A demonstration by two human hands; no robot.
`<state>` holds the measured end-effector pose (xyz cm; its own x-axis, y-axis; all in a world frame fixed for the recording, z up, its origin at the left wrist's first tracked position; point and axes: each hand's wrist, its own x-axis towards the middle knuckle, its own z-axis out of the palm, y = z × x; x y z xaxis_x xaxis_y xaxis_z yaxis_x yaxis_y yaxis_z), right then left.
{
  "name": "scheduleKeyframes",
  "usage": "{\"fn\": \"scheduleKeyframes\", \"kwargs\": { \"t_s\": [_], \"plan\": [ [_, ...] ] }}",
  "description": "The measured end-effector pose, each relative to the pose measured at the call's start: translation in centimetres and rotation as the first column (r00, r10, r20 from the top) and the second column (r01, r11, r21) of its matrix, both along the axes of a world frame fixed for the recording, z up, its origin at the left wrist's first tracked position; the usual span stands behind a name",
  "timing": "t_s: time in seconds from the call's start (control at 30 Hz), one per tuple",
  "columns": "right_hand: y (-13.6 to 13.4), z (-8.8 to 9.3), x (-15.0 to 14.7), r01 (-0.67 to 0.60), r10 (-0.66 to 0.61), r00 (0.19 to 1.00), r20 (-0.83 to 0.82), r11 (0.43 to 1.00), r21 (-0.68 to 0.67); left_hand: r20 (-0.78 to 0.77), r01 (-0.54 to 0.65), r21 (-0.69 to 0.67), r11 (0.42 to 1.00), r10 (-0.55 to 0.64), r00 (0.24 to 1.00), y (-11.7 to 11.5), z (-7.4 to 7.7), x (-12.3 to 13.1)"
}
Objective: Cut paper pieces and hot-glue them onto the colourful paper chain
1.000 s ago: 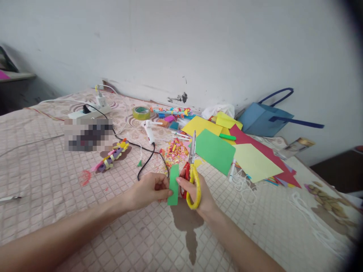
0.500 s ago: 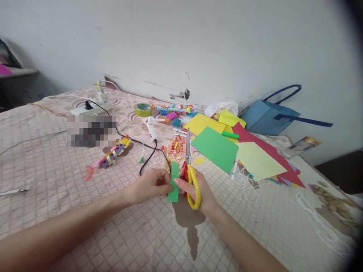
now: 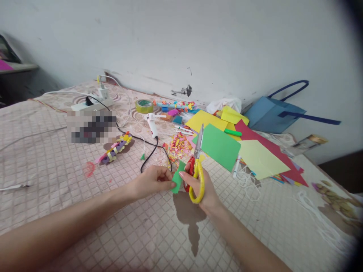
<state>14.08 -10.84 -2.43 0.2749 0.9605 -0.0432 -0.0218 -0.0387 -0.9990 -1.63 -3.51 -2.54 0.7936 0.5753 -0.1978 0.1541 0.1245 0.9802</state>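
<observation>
A small strip of green paper (image 3: 177, 180) is pinched between the fingertips of my left hand (image 3: 157, 179). The thumb of my right hand (image 3: 205, 187) touches the strip's upper right part. That same hand is closed around scissors (image 3: 198, 173) with yellow and red handles. Their blades point up and away from me and look closed, clear of the strip. Both hands are above the quilted cloth, and a shadow falls below them. Part of the red handle is hidden behind my fingers.
Beyond my hands lie small paper scraps (image 3: 180, 146), a white glue gun (image 3: 152, 126) with its black cord, and a tape roll (image 3: 144, 106). Coloured sheets (image 3: 221, 146) spread to the right near white string (image 3: 248, 181) and a blue bag (image 3: 273, 113). A decorated stick (image 3: 116, 149) lies left.
The green strip has tilted, its top leaning right, and shows shorter. The scissors have leaned to the right with my right hand. My view has shifted slightly.
</observation>
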Motion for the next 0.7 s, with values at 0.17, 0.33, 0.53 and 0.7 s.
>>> {"fn": "scheduleKeyframes", "kwargs": {
  "t_s": [0.17, 0.33, 0.53, 0.7],
  "plan": [
    [0.1, 0.0, 0.1, 0.027, -0.027, 0.999, 0.027, 1.0, -0.012, -0.04, -0.013, -0.015, 1.0, 0.012, 0.999, 0.1, 0.6, 0.0],
    [0.2, -0.1, 0.4, 0.02, -0.019, 0.999, 0.043, 0.999, -0.025, -0.027, -0.02, 0.01, 1.0, 0.02, 0.999, 0.3, 0.4, 0.0],
    [0.2, -0.1, 0.3, 0.044, -0.044, 0.998, 0.042, 0.999, 0.005, -0.003, -0.009, 0.057, 0.998, 0.01, 1.0, 0.5, -0.2, -0.1],
    [1.9, 0.2, 3.5, 0.198, -0.218, 0.944, 0.248, 0.975, 0.105, -0.049, -0.032, 0.079, 0.996, 0.036, 0.998, 0.7, -0.6, -0.2]
  ]
}}
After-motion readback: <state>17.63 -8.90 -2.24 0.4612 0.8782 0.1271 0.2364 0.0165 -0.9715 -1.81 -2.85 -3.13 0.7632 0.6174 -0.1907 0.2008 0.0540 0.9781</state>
